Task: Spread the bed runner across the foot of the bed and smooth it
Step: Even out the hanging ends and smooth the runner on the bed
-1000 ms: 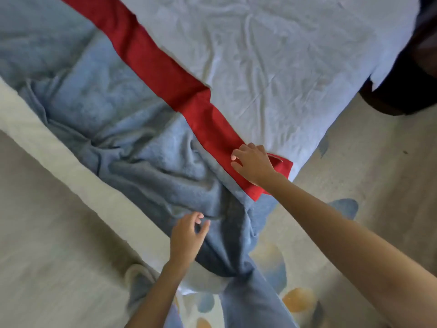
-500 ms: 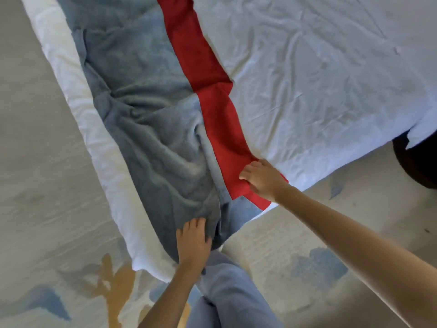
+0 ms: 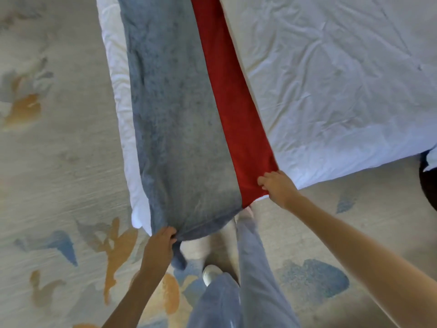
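The bed runner (image 3: 175, 129) is a long grey-blue plush strip with a red band (image 3: 231, 95) along its right side. It lies stretched flat along the edge of the bed's white sheet (image 3: 331, 79). My left hand (image 3: 160, 245) grips the runner's near grey corner, which hangs over the bed's edge. My right hand (image 3: 276, 185) pinches the near end of the red band at the mattress edge. The near end of the runner is pulled taut between both hands.
A pale rug (image 3: 59, 162) with orange and blue shapes covers the floor around the bed. My legs in grey trousers (image 3: 248, 268) and a white shoe (image 3: 210, 273) stand at the bed's corner. A dark object (image 3: 428, 183) sits at the right edge.
The crumpled grey part of the runner has been pulled out flat and straight. My left hand closed on its near corner and drew it toward me. My right hand stayed on the red band.
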`<state>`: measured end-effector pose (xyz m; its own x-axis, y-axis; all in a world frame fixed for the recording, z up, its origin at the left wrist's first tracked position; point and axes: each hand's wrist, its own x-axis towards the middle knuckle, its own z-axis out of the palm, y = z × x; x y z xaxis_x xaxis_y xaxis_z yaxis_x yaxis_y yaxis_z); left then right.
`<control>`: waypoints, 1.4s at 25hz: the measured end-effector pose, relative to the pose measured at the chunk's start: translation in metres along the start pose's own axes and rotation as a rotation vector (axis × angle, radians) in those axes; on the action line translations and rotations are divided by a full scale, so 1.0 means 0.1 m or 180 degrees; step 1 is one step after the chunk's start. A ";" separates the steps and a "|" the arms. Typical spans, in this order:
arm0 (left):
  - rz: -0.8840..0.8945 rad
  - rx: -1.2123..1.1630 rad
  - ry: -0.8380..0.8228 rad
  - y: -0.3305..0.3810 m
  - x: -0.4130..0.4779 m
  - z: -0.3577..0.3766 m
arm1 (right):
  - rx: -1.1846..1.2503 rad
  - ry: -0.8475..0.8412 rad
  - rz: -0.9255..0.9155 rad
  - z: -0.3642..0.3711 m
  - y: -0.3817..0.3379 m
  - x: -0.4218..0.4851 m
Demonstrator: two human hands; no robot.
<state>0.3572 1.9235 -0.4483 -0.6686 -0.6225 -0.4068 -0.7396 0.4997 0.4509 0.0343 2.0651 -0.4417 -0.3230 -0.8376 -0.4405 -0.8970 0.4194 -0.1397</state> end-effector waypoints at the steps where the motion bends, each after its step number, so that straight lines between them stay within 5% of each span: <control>1: -0.0066 0.0050 -0.0100 0.02 0.01 -0.02 | -0.0015 -0.0017 -0.0007 0.00 0.07 -0.03; 5: -0.0022 0.0251 -0.0211 0.22 0.26 -0.16 | 0.0191 -0.0104 -0.0107 -0.14 0.29 0.18; 10: -0.0434 0.0273 0.0181 0.39 0.81 -0.63 | 0.0407 0.0601 -0.0256 -0.53 0.39 0.80; 20: -0.1049 0.0483 -0.0345 0.25 2.26 -0.85 | 0.0355 0.0011 -0.0146 -0.56 0.62 2.10; 26: -0.0194 0.0590 0.1123 0.42 1.88 -0.67 | 0.0096 0.0904 -0.0224 -0.35 0.41 2.00; 29: -0.0128 0.0105 0.1101 0.68 1.45 -0.26 | 0.0574 0.1149 -0.0195 -0.19 0.07 1.64; 31: -0.0526 -0.0232 0.0998 0.77 1.16 0.12 | 0.1055 0.1066 0.0248 0.04 -0.08 1.31; 35: -0.2276 -0.1124 0.1013 0.80 0.73 0.69 | 0.1868 0.0859 0.1879 0.59 -0.07 0.64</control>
<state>0.2434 1.9596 -0.4969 0.0417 -0.8821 -0.4691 -0.8723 -0.2611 0.4135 0.0381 2.0290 -0.5208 -0.8127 -0.4498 -0.3704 -0.2843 0.8610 -0.4217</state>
